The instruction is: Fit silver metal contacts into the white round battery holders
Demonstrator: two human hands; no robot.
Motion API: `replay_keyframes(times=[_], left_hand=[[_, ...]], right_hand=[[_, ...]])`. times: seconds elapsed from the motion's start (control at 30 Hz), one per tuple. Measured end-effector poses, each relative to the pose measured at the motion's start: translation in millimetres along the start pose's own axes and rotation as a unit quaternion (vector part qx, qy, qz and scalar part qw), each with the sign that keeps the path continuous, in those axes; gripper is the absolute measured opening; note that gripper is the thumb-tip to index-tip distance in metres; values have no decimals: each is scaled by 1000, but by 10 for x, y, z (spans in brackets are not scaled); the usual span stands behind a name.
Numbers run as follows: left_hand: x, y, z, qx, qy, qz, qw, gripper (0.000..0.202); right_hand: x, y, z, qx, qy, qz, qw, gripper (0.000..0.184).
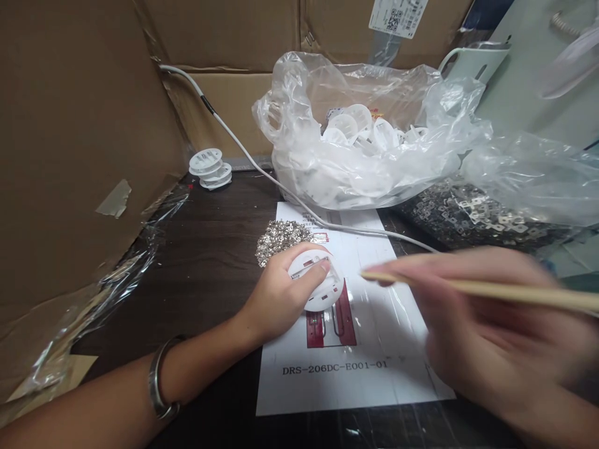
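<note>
My left hand [285,290] grips a round white plastic disc [322,298], with the thumb laid across its face. The disc has slots and small metal pieces in its middle. A thin wooden stick [486,290], like a chopstick, is held in my right hand [496,337], which is blurred by motion. The stick's tip points left towards the disc, a short way apart from it. Beneath both hands lies a printed sheet [327,393] with a red and grey drawing. A pile of small metal clips [281,240] sits just beyond my left hand.
A clear plastic bag [365,181] full of white discs stands at the back. Right of it, another bag [486,212] holds many flat metal pieces. Several discs [210,168] are stacked at back left. A grey cable [262,165] crosses the table; cardboard [79,125] walls the left.
</note>
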State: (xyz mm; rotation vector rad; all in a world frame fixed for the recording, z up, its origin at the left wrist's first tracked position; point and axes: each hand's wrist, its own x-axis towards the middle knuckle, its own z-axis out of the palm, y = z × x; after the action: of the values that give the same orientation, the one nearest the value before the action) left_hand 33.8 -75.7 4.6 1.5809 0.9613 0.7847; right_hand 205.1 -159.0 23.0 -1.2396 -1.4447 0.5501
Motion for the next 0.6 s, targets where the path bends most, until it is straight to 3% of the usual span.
replay_keyframes(times=[0.13,0.6], left_hand=[[6,-4,-9,25,-13,-5,1000,11],[17,15,22,7,-15,-36,999,14]], right_hand=[[216,159,158,-66,6,-86,994,11],[225,295,233,-100,-49,-20,994,21]])
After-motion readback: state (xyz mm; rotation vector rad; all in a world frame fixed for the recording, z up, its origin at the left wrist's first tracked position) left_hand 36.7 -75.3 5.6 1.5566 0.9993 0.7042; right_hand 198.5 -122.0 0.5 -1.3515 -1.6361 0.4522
